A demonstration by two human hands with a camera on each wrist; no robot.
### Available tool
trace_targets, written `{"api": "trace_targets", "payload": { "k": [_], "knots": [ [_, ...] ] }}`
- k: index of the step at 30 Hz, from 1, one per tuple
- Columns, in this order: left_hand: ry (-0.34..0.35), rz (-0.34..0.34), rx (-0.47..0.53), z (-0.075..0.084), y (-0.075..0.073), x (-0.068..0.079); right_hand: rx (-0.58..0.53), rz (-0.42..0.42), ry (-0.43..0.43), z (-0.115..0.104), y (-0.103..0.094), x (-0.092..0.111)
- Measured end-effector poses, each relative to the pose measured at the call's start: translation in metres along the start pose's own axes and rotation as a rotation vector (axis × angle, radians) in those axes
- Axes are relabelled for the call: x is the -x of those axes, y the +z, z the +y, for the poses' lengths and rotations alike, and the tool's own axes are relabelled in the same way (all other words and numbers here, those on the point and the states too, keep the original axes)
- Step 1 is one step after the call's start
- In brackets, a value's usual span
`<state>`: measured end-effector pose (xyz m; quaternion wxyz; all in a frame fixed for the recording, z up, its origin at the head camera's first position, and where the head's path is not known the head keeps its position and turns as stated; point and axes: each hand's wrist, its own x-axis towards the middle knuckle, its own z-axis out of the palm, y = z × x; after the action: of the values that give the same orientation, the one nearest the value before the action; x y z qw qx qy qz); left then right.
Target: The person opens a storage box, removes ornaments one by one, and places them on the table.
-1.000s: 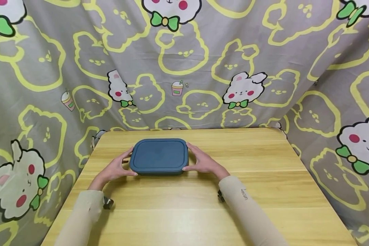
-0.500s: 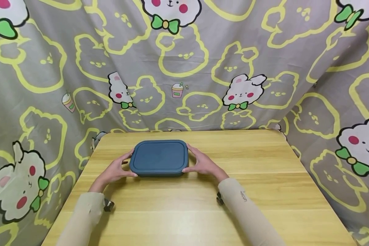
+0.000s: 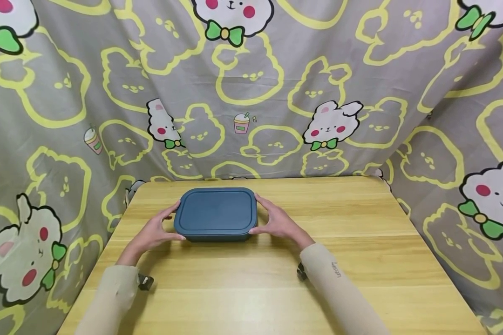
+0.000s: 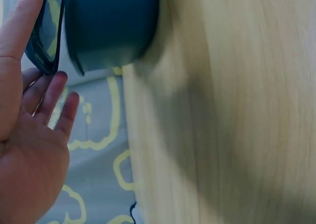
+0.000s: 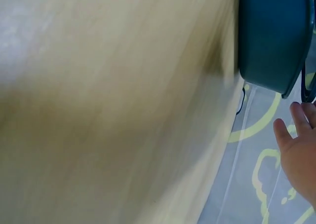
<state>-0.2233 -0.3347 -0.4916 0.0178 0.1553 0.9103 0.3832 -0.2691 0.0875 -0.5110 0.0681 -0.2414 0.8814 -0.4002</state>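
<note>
A dark blue rectangular food container with rounded corners stands toward the back left of the table. Its lid shows flat from above in the head view. Both wrist views show a gap between the lid's rim and the container wall. My left hand holds the lid's left end, thumb at the front corner and fingers toward the back. At the opposite end my right hand holds it the same way. In the right wrist view, fingertips meet the dark rim. The container's inside is hidden.
The light wooden table extends in front of the container and to its right. A grey curtain with yellow outlines and rabbits hangs behind it and along both sides. Small dark wrist cameras sit under both sleeves.
Over the last half second the lid has shifted slightly up and to the left, and the left hand has moved left with it. The right hand has barely moved.
</note>
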Motion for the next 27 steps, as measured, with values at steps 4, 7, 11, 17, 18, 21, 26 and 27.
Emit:
{"api": "trace_targets", "payload": {
  "k": [4,7,11,17,18,21,26,27],
  "knots": [
    [0.020,0.019,0.055,0.009,-0.005,0.004,-0.014,0.016,-0.015,-0.006,-0.004,0.004],
    [0.018,0.001,0.180,0.016,-0.009,0.008,-0.058,0.020,-0.029,-0.011,-0.007,0.008],
    [0.043,-0.040,0.396,0.020,-0.010,0.013,-0.190,0.014,-0.048,-0.017,-0.009,0.014],
    [0.024,-0.023,0.512,0.018,-0.015,0.023,-0.395,-0.024,-0.042,-0.024,-0.012,0.025],
    [0.009,-0.011,0.497,0.017,-0.016,0.025,-0.424,-0.026,-0.032,-0.026,-0.011,0.027],
    [-0.028,0.009,0.449,0.017,-0.017,0.027,-0.510,-0.021,0.009,-0.031,-0.010,0.030],
    [-0.049,-0.039,0.434,0.016,-0.017,0.033,-0.568,-0.005,0.067,-0.035,-0.007,0.036],
    [-0.053,-0.049,0.433,0.016,-0.016,0.035,-0.567,-0.011,0.074,-0.035,-0.006,0.037]
  ]
}}
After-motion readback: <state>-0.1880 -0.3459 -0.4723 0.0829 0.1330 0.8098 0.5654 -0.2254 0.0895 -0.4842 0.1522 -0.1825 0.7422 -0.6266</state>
